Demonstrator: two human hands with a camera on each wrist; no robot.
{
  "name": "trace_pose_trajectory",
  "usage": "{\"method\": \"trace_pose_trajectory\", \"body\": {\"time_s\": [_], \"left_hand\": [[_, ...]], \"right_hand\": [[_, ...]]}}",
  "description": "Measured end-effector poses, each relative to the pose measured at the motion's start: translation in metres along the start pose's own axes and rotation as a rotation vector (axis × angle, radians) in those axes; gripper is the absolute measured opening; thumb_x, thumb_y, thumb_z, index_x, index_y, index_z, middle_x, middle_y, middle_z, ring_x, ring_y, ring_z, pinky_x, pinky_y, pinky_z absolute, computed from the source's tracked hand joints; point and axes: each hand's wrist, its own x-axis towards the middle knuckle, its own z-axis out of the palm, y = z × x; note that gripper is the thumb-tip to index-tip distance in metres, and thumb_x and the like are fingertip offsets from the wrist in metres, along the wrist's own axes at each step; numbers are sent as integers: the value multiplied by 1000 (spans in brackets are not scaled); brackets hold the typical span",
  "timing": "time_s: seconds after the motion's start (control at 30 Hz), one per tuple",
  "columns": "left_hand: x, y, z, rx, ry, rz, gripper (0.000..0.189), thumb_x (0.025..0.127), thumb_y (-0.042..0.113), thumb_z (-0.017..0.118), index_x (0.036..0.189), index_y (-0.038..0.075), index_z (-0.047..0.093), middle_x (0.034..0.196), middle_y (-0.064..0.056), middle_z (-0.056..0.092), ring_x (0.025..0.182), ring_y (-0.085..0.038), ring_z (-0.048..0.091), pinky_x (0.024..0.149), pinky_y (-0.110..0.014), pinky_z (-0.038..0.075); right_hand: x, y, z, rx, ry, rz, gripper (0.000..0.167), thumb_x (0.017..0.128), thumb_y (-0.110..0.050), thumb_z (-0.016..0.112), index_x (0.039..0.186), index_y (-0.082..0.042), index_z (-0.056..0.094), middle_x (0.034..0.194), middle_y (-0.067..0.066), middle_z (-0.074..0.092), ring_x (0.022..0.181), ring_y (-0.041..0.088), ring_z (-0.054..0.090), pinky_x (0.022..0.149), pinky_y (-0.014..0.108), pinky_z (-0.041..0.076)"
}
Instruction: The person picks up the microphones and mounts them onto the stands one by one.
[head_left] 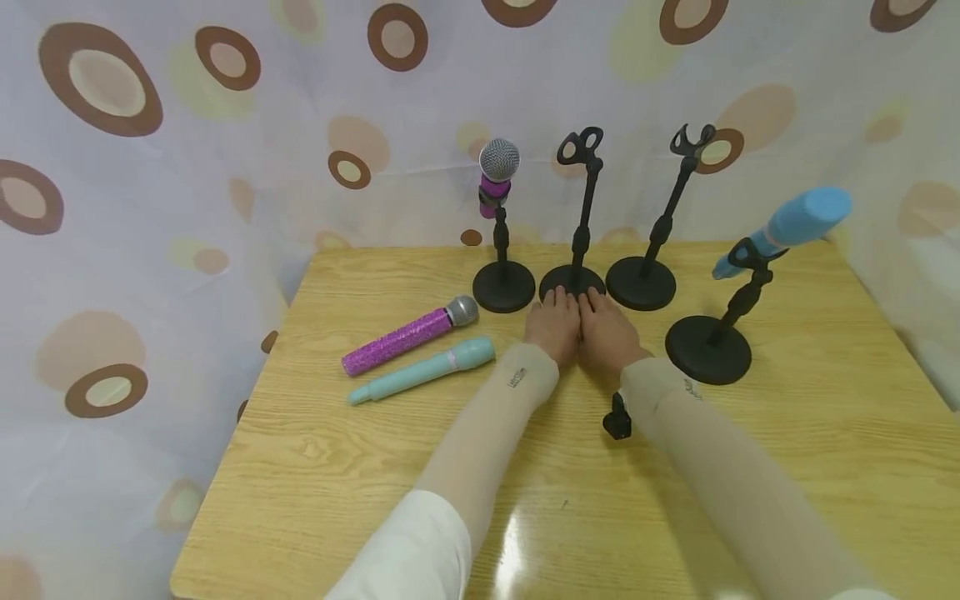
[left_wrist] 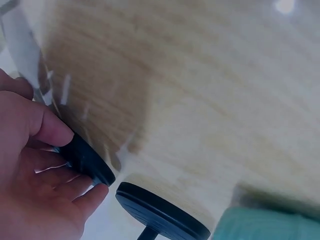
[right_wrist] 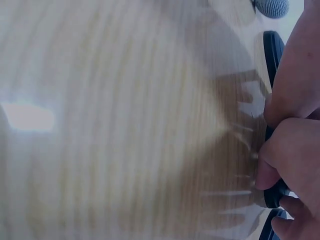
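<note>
The left hand (head_left: 553, 327) pinches the near rim of a black microphone stand (head_left: 581, 237); the right hand (head_left: 609, 335), partly hidden, apparently does too. The stand is upright toward the wooden table's (head_left: 300, 500) back.

The head camera looks forward and down over the table (head_left: 300, 475), up to the curtain (head_left: 225, 167). The left wrist camera is close to the left hand (head_left: 553, 325) and sees the table at a slant. The right wrist camera is near the right hand (head_left: 606, 333); its picture lies sideways. All three share the round base (head_left: 551, 277) at the hands; head and left wrist also share the green microphone (head_left: 420, 375).
</note>
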Motion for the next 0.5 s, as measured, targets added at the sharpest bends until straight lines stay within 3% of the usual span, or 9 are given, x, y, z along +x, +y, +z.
{"method": "trace_pose_trajectory", "body": {"time_s": [0.23,0.5], "left_hand": [[-27,2,4,-25,69,13,51,107,35,36,151,10,39,156,-9,42,142,-22,43,104,-34,50],[-47,11,1,-27,128,46,49,107,34,40,146,6,47,148,-12,50,135,-23,51,100,-31,53]], "right_hand": [[-26,-16,6,-7,104,-16,54,95,-10,55,140,17,41,146,37,40,136,49,42,114,53,37],[-54,-30,10,24,184,34,52,96,-10,58,140,14,44,144,35,43,133,48,45,108,53,44]]}}
